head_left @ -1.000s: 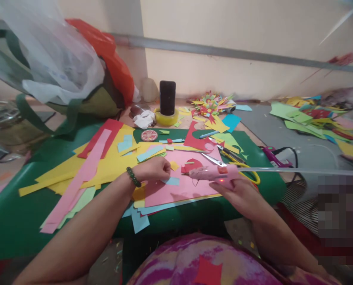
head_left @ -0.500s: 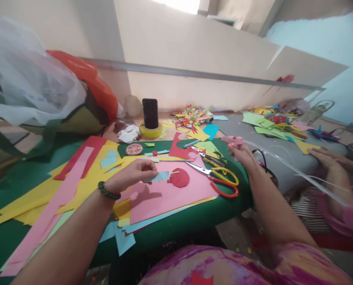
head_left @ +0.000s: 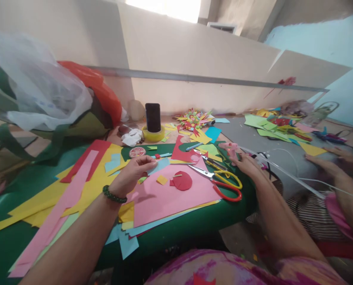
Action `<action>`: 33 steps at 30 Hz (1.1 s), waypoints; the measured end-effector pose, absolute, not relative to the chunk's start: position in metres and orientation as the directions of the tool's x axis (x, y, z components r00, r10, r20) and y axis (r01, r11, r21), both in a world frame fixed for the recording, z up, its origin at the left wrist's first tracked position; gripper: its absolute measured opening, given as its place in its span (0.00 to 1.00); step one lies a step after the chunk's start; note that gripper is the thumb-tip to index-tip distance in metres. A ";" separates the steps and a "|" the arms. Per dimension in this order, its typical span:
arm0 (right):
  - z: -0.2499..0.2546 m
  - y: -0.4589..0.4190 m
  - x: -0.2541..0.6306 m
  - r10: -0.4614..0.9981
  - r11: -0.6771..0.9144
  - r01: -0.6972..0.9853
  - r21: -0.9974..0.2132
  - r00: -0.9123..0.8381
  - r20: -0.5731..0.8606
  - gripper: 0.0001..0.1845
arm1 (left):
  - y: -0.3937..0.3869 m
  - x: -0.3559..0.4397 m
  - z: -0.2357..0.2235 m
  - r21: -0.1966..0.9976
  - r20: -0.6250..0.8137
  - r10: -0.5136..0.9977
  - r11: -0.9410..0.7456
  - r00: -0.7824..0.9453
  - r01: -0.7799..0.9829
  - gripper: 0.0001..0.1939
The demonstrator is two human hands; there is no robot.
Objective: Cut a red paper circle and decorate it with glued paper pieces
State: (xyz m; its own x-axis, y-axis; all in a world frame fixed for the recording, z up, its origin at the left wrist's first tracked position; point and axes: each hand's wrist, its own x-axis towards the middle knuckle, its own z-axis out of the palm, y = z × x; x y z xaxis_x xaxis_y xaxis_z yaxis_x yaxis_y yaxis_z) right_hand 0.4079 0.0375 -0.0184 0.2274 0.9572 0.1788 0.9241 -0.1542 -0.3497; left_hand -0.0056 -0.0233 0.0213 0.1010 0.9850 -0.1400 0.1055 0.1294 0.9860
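Observation:
My left hand (head_left: 136, 172), with a green bead bracelet on the wrist, is closed in a pinch on a light blue paper piece (head_left: 162, 165) above the pink paper sheet (head_left: 170, 206). My right hand (head_left: 245, 161) grips a pink glue gun (head_left: 229, 149) beyond the sheet's right edge. On the sheet lie a red paper circle (head_left: 184, 181), a small yellow square (head_left: 162, 180) and a green scrap (head_left: 142, 180). Scissors (head_left: 228, 184) with red and yellow handles rest across its right side.
A phone (head_left: 153, 116) leans upright at a yellow tape roll (head_left: 154, 134). Behind the scissors lies a red cut sheet (head_left: 179, 149). Paper strips (head_left: 75, 206) cover the left; bags (head_left: 48, 91) stand beyond. A co-worker's hand (head_left: 320, 163) is on the grey table at right.
My left hand has lifted the light blue paper away from the red circle, uncovering the yellow square and green scrap. The glue gun has tilted in my right hand.

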 end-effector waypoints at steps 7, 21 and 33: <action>0.001 -0.041 0.331 0.913 0.256 0.869 -0.423 -0.073 0.402 0.11 | -0.027 0.008 0.017 0.973 -0.191 0.978 0.200 0.088 -0.118 0.21; -0.006 -0.025 0.193 0.330 0.825 0.550 0.131 -0.656 0.679 0.18 | -0.034 0.019 0.011 0.935 -0.153 0.972 0.201 0.177 -0.291 0.25; -0.013 -0.011 0.196 0.784 0.550 0.113 -0.828 -0.412 0.464 0.12 | -0.035 0.020 0.011 0.988 -0.025 0.992 0.044 0.124 -0.148 0.17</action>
State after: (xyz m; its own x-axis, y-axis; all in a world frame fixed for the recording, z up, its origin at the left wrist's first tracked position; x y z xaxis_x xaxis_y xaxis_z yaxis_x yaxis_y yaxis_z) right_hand 0.1957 -0.0110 -0.0127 -0.4117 0.7841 0.4645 0.1128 0.5496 -0.8278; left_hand 0.0199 -0.0350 0.0115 0.1242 0.9919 -0.0253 -0.1482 0.0437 0.9880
